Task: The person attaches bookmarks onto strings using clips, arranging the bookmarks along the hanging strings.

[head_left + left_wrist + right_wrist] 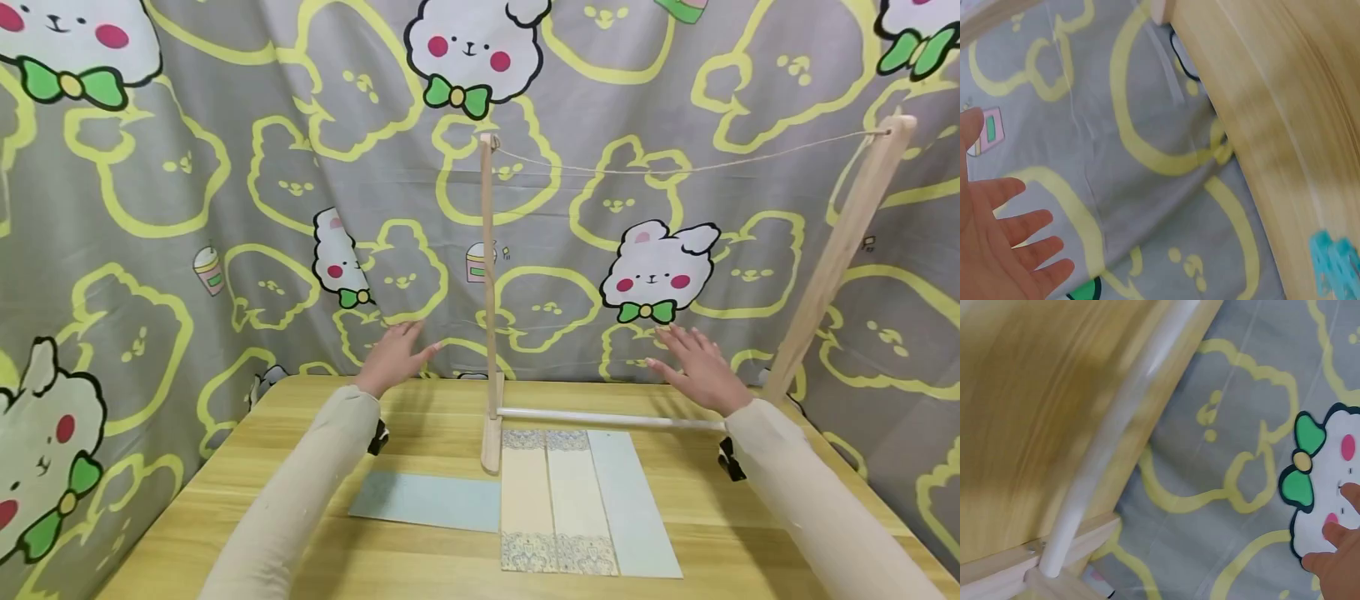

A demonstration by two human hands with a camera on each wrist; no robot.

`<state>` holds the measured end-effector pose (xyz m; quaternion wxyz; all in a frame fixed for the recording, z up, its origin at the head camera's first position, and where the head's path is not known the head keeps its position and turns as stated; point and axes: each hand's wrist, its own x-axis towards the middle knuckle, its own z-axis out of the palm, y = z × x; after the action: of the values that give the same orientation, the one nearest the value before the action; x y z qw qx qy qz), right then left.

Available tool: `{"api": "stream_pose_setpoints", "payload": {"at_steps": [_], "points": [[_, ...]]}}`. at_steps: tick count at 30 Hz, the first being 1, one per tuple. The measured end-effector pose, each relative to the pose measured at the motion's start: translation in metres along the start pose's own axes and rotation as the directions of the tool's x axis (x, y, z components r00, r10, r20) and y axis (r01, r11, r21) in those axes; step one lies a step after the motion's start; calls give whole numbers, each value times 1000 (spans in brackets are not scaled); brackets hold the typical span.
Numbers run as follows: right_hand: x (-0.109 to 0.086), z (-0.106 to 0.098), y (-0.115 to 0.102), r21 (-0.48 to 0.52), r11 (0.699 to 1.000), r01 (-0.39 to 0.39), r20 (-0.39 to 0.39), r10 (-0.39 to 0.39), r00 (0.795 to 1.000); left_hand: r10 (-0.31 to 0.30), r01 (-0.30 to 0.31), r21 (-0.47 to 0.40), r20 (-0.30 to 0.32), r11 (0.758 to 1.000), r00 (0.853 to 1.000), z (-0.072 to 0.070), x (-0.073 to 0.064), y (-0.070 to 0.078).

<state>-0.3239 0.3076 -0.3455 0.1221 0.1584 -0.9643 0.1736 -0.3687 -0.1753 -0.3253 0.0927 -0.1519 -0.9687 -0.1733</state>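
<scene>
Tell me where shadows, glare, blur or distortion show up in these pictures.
Head view: soft shadows on the table, and the right post leans outward, perhaps from wide-angle stretch; left wrist view: the turquoise object at lower right looks blurry; right wrist view: the white bar shows pale glare and looks slightly bowed.

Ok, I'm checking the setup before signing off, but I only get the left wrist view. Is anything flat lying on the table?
Observer: Yes, four flat strips, two of them with lace-like patterned ends.
Operator: Is the right hand holding one?
Observer: No, it is raised with its fingers spread, holding nothing.
Operator: Anything strung up?
Observer: Yes, a thin string sags between the tops of two wooden posts.
</scene>
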Motion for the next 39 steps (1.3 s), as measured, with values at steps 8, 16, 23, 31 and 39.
{"api": "stream_pose_setpoints", "payload": {"at_steps": [8,16,23,31,39], "points": [[-6,-10,-3,113,993,35,-5,-34,999,35,-41,-97,-55,994,998,6,-3,16],[-12,-18,2,151,981,123,-241,-84,967,57,-84,-237,-120,968,991,7,-8,41],[-26,-21,5,181,976,123,-385,-45,922,56,-128,-350,-208,928,977,15,-12,59],[-41,-28,13,202,968,150,-610,5,793,63,-196,-403,-320,894,945,23,-12,76],[-57,-32,27,295,952,81,-790,196,580,21,-220,-498,-375,839,927,37,-7,89]]}}
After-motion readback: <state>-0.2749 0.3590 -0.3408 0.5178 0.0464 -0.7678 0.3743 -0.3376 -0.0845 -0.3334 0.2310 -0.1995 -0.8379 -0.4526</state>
